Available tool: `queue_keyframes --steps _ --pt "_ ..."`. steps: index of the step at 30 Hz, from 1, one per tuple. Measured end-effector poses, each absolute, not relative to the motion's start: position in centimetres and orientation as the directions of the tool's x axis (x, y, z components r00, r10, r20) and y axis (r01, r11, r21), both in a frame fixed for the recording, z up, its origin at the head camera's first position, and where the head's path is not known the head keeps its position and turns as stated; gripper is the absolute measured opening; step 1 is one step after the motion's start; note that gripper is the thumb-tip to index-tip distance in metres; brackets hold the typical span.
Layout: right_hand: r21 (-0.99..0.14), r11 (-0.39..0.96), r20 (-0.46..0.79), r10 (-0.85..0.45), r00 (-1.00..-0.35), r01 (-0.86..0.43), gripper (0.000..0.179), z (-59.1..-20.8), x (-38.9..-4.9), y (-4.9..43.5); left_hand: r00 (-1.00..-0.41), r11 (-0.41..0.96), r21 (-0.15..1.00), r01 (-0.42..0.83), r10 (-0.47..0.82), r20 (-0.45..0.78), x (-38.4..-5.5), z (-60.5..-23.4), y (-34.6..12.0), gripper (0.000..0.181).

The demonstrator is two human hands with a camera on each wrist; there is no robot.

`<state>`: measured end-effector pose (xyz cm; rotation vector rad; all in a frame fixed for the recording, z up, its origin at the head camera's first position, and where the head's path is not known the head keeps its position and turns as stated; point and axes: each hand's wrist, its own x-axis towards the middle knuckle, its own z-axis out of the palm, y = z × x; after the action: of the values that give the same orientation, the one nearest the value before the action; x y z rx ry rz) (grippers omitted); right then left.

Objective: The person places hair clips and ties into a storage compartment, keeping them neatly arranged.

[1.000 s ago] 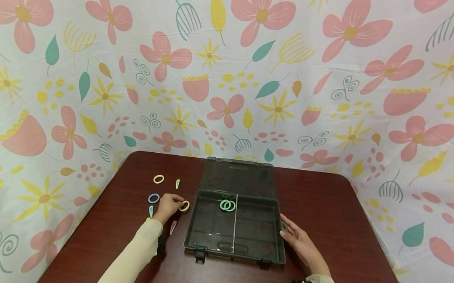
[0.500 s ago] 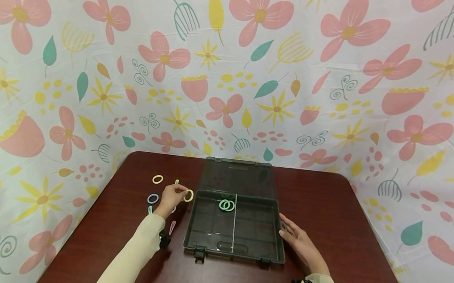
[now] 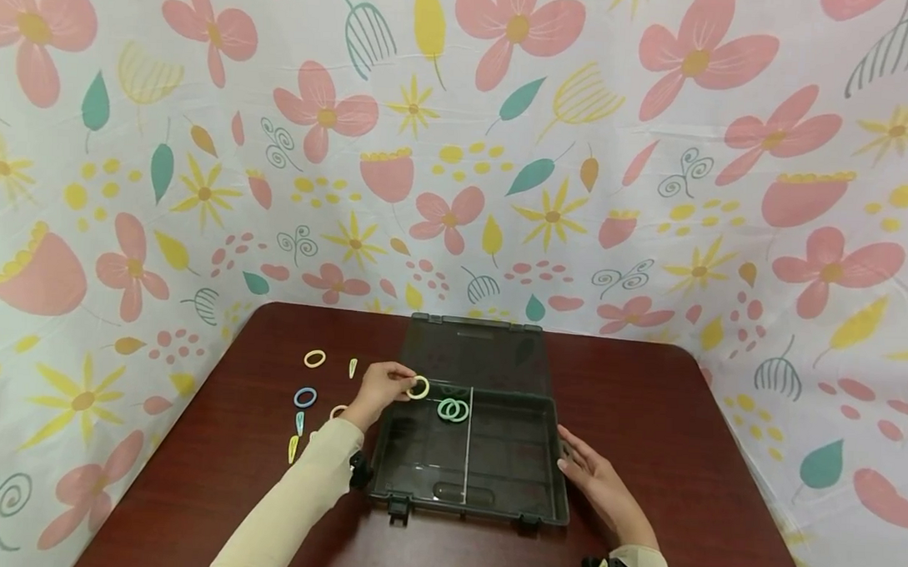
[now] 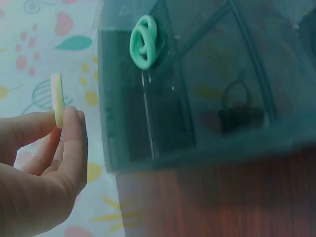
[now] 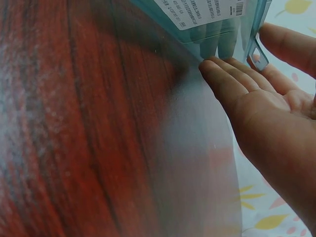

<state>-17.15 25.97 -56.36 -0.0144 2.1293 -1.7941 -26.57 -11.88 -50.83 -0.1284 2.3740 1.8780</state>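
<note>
In the head view, my left hand (image 3: 378, 389) is over the left edge of the open dark see-through box (image 3: 516, 452). Its thumb and fingers pinch a pale yellow hair tie (image 3: 427, 388), seen edge-on as a thin hair tie (image 4: 59, 101) in the left wrist view. Two green hair ties (image 3: 462, 405) overlap inside the box, just left of its white divider (image 3: 468, 451). My right hand (image 3: 600, 489) rests against the box's right side; the right wrist view has its straight fingers (image 5: 224, 79) touching the wall, thumb apart.
Left of the box lie a yellow hair tie (image 3: 305, 361), a blue hair tie (image 3: 295, 401) and several snap hair clips (image 3: 300, 424). A pale hair tie (image 3: 335, 409) is partly behind my left wrist. The box's lid (image 3: 474, 355) lies back toward the patterned cloth (image 3: 454, 292).
My left hand has lifted the pale yellow hair tie from the table and carried it right, to above the box's left edge. The right hand stays at the box's side.
</note>
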Motion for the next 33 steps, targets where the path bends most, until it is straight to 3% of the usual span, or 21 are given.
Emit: queue_keyframes --steps 17,33 --pt "-0.959 0.186 -0.256 -0.232 -0.938 0.215 0.063 -56.1 -17.1 26.0 -0.944 0.205 0.928 -0.309 0.052 -0.326 -26.7 -52.6 -8.9 0.017" --pt "-0.96 0.186 -0.252 -0.235 -0.939 0.211 0.063 -56.4 -17.1 26.0 -0.934 0.245 0.906 -0.345 0.007 -0.357 -27.2 -53.6 -8.1 0.017"
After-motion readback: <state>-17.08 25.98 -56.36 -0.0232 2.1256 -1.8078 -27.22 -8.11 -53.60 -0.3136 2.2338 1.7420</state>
